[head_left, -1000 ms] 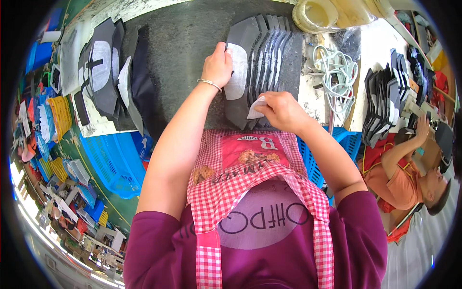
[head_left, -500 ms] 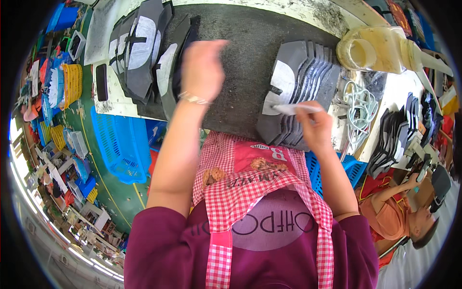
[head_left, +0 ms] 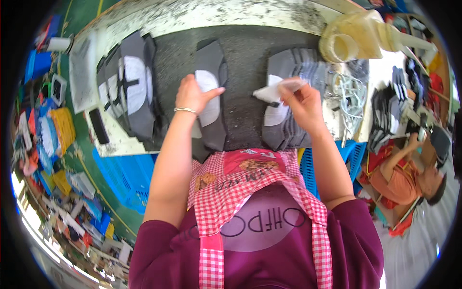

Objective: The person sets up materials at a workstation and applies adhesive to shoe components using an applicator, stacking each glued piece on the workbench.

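My left hand (head_left: 192, 98) rests at the left edge of a dark grey shaped panel (head_left: 211, 53) with a rounded white patch; its thumb is spread across the patch. Another panel partly shows beneath. My right hand (head_left: 305, 107) pinches a thin white piece (head_left: 269, 91), whose exact kind I cannot make out. That piece is over the near left part of a fanned row of similar grey panels (head_left: 276, 132), hiding some of the top panel's white patch. A small black tab lies just under the white piece. Both groups lie on a dark work mat (head_left: 243, 58).
Stacked grey panels (head_left: 132, 48) with white patches and black strips lie at the left, near a phone (head_left: 98, 126). A cloudy plastic jug (head_left: 358, 36) and pale wire coil (head_left: 349, 98) are at right. Blue crates (head_left: 125, 176) stand below; a person (head_left: 399, 178) sits at far right.
My left hand has come down onto a panel, which now lies farther right, apart from the left stack. My right hand still holds the white piece, now tilted differently. The whole view has shifted.
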Action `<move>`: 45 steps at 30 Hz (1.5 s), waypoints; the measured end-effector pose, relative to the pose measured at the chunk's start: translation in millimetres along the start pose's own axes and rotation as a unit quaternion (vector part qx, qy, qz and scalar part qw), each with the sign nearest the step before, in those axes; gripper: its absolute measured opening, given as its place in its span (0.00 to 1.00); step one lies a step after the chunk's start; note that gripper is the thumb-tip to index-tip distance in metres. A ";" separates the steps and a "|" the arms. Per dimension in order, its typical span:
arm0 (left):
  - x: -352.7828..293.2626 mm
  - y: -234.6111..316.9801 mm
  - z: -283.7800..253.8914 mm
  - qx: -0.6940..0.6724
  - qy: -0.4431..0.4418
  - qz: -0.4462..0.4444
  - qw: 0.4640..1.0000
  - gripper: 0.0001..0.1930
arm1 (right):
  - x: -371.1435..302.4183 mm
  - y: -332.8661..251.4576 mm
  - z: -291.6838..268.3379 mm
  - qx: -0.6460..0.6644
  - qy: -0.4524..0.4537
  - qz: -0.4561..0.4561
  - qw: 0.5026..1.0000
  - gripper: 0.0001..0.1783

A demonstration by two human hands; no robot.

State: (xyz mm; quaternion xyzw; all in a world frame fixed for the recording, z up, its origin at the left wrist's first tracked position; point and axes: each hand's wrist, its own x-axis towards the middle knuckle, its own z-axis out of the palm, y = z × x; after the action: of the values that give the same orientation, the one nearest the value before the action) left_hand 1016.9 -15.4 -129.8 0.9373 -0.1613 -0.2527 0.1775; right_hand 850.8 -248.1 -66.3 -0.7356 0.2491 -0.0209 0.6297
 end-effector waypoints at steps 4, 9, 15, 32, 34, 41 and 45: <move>0.8 -15.1 -7.0 -0.428 -0.146 -0.071 0.889 0.13 | 37.2 14.0 -68.8 0.052 0.294 -0.067 0.952 0.07; -31.5 -44.9 7.5 -0.690 -0.088 -0.024 0.718 0.20 | 70.6 47.5 -144.8 -0.055 0.452 -0.076 0.887 0.11; -56.0 -9.7 -19.8 -0.699 -0.057 0.141 0.698 0.30 | 79.6 51.2 -151.9 -0.168 0.368 -0.050 0.913 0.13; -25.7 -0.6 -15.5 -0.723 -0.009 -0.168 0.670 0.19 | 42.5 99.2 -181.3 0.319 0.274 0.051 0.906 0.07; -35.0 2.0 23.0 -0.655 0.000 -0.129 0.745 0.18 | 32.8 95.6 -171.4 0.321 0.256 0.050 0.910 0.08; -64.7 64.5 50.5 -0.231 0.063 0.098 0.966 0.12 | -0.9 96.8 -169.2 0.337 0.229 0.058 0.912 0.10; -51.8 113.2 71.8 -0.429 0.040 0.171 0.886 0.12 | -7.7 91.3 -152.3 0.346 0.186 0.052 0.918 0.11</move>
State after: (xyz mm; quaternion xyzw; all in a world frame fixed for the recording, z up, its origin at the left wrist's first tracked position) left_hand 912.2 -113.3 -119.4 0.7371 -0.1879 -0.2249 0.6089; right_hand 760.6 -392.2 -118.3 -0.4404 0.3767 -0.2093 0.7876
